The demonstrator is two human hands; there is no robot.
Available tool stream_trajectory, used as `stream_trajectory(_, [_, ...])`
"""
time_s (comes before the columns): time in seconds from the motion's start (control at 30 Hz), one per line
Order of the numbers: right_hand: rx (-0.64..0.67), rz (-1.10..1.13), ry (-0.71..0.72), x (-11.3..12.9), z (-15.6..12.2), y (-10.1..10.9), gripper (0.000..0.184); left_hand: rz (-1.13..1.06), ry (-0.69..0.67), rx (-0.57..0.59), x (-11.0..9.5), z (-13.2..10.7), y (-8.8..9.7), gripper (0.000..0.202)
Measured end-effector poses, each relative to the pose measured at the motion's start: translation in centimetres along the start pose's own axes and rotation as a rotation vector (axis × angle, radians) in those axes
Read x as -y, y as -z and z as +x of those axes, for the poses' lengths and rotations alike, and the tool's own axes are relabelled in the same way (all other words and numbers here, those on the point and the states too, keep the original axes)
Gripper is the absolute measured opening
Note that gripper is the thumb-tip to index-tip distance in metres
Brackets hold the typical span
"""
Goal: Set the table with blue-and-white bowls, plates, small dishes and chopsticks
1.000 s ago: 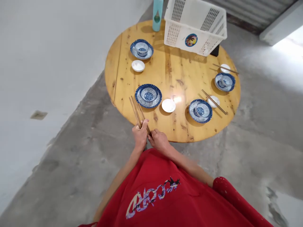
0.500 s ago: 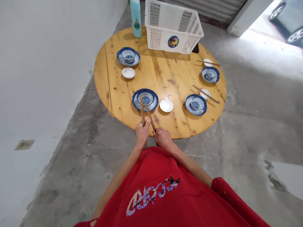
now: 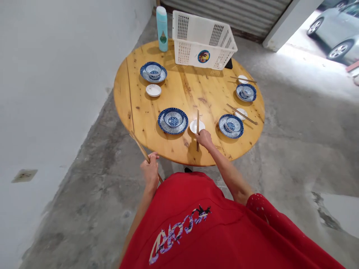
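Observation:
My right hand (image 3: 204,138) pinches a pair of wooden chopsticks (image 3: 198,121) that lie across a small white dish (image 3: 193,127) on the round wooden table (image 3: 185,149). My left hand (image 3: 150,170) is closed round another pair of chopsticks (image 3: 138,144), held off the table's near edge and pointing up and left. Left of the white dish stands a blue patterned bowl on a matching plate (image 3: 172,120).
Three more blue bowl-and-plate sets (image 3: 231,126) (image 3: 246,92) (image 3: 153,71) with small white dishes stand around the table; two on the right have chopsticks. A white plastic basket (image 3: 202,45) and a teal bottle (image 3: 162,28) stand at the back. Concrete floor surrounds the table; a wall is at left.
My hands have parted: the right one carried a pair of chopsticks forward onto the white dish, while the left one drew back with the other pair.

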State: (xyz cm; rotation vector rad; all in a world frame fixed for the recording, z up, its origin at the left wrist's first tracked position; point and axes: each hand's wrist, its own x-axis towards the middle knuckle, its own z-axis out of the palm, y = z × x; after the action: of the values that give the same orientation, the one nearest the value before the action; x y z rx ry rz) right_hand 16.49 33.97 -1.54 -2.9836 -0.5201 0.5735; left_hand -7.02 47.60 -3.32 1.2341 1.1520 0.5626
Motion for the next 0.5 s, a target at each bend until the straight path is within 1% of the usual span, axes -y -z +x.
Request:
stream_trajectory(0.07, [0.004, -0.001, -0.008, 0.3, 0.6, -0.1, 0.033, -0.011, 0.019, -0.019, -0.1, -0.4, 0.4, 0.037])
stream_trajectory(0.17, [-0.009, -0.008, -0.008, 0.6, 1.5, 0.1, 0.034, -0.033, 0.025, -0.013, -0.2, -0.9, 0.4, 0.037])
stream_trajectory(0.33, [-0.002, -0.025, -0.018, 0.8, 2.8, 0.9, 0.035, -0.014, 0.025, 0.014, -0.3, -1.0, -0.2, 0.035])
stream_trajectory(0.5, [0.024, -0.045, -0.025, 0.8, 3.0, 1.0, 0.037, -0.034, 0.02, 0.018, -0.1, -0.8, -0.6, 0.033])
